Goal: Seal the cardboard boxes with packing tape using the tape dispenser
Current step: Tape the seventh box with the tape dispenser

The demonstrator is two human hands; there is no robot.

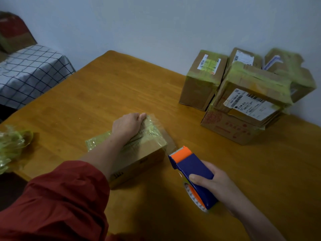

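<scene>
Already several boxes [243,94] are sealed — one half-taped box [147,148] is clamped in the left grip [126,126], the dispenser [192,169] in the right grip [217,180].

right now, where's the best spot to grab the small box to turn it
Take the small box by its near end, across the bare cardboard sides, coming from the person's side. The far end under the left hand is wrapped in loose tape, a tape flap lies along its left, and the tape dispenser in the right hand crowds its right.
</scene>
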